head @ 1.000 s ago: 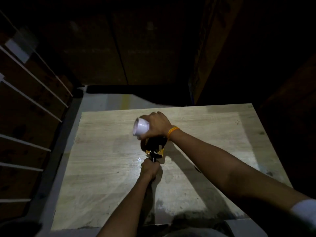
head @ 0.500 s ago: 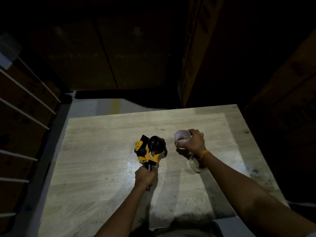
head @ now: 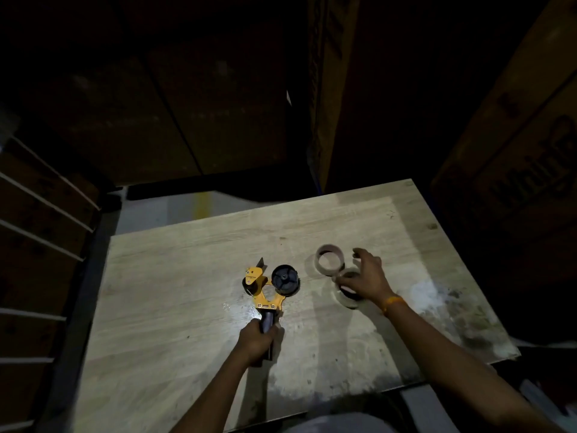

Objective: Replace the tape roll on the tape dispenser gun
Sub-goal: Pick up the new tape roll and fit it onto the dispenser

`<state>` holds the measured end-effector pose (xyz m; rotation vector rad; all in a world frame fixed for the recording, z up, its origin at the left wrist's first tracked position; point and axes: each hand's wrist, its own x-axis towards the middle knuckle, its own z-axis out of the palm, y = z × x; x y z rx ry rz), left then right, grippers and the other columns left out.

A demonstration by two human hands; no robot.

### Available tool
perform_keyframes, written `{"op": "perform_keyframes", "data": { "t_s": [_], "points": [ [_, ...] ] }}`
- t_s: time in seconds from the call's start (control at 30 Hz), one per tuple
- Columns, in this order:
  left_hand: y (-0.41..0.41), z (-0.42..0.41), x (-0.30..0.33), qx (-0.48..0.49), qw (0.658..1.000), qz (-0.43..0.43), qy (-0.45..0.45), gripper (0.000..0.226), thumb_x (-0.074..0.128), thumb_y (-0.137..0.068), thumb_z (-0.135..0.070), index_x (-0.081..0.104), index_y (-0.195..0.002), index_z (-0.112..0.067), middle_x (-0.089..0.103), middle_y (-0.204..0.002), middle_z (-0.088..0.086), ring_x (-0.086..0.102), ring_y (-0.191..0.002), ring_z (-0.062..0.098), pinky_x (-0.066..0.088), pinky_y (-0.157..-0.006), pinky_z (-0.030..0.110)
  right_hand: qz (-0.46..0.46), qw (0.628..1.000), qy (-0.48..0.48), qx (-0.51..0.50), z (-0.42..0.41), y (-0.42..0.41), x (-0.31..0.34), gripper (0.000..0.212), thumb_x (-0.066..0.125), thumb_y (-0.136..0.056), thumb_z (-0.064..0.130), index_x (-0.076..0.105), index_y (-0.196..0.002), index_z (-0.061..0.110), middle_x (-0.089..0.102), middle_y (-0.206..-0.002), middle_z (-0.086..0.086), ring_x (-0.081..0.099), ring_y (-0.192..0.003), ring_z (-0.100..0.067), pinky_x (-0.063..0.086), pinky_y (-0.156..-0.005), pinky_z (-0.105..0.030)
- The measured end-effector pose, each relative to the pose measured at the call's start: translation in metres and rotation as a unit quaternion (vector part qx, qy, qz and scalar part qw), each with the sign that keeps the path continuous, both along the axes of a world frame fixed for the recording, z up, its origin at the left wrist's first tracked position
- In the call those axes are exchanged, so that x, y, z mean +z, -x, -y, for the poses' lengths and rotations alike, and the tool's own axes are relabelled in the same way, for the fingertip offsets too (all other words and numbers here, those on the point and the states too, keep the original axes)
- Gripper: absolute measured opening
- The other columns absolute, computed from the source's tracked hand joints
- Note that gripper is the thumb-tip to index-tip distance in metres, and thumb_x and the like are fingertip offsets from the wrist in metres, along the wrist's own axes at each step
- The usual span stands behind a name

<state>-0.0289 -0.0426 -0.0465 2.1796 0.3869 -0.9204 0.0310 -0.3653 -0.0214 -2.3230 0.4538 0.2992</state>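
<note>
A yellow tape dispenser gun [head: 265,284] lies on the wooden table [head: 175,276], its black spool hub [head: 284,278] bare. My left hand [head: 257,339] grips its black handle. To the right, an empty cardboard core [head: 329,263] lies flat on the table. My right hand [head: 363,276] hovers just right of the core with fingers spread, over a tape roll [head: 346,296] that lies flat and is partly hidden beneath the palm. I cannot tell whether the fingers touch that roll.
Large cardboard boxes [head: 515,151] stand dark behind and to the right of the table. A rack with white bars [head: 37,239] runs along the left. The table's right part is stained whitish [head: 437,301].
My right hand pulled the empty core off the dispenser, carried it right and set it down on the table, then let go. The left hand kept hold of the handle.
</note>
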Motion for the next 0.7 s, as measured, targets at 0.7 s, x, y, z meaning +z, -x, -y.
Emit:
{"op": "perform_keyframes", "data": {
  "t_s": [0.7],
  "points": [
    [0.028,-0.017,-0.011,-0.014,0.998,-0.037,0.051,0.049,0.065,-0.094,-0.059,0.055,-0.111,-0.014,0.070,-0.081,0.009,0.063,-0.058,0.019,0.048,-0.047,0.025,0.185,0.979,-0.075,0.034,-0.022,0.065,0.009,0.085,0.097,-0.058,0.036,0.053,-0.129,0.023,0.050,-0.124,0.002,0.054,-0.117,-0.004,0.048,-0.094,-0.015]
  ]
}}
